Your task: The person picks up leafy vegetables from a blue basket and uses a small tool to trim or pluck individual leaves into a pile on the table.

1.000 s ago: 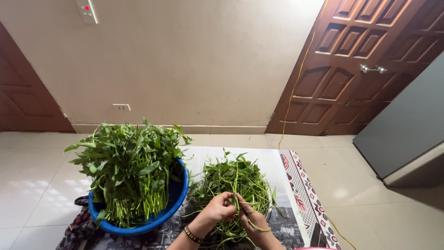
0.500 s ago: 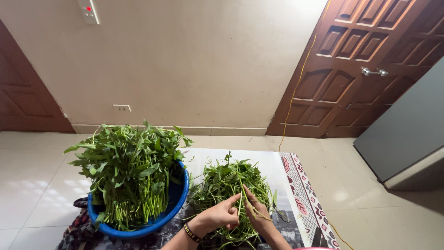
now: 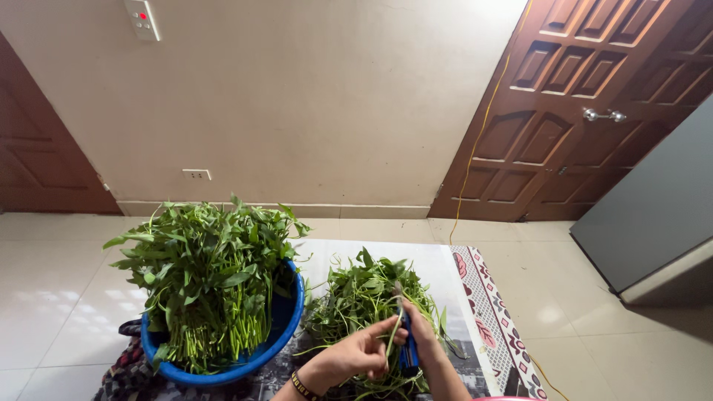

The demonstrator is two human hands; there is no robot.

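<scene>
Stems of leafy greens are what I have in hand: one long green stalk point(image 3: 392, 330) stands nearly upright between my two hands, over the loose pile of greens point(image 3: 371, 297) on the mat point(image 3: 490, 297). My left hand point(image 3: 356, 355) has its fingers closed around the lower part of the stalk; my right hand point(image 3: 417, 334) pinches it just beside, with something blue point(image 3: 407, 356) tucked under the palm that I cannot make out. I judge the stalk light, limp and easily bruised, snapping cleanly at the joints, so I would hold it low on the firmer stem, not by the leaves. A blue basin point(image 3: 286, 330) crammed with more greens sits to the left on the tiled floor point(image 3: 59, 297).
</scene>
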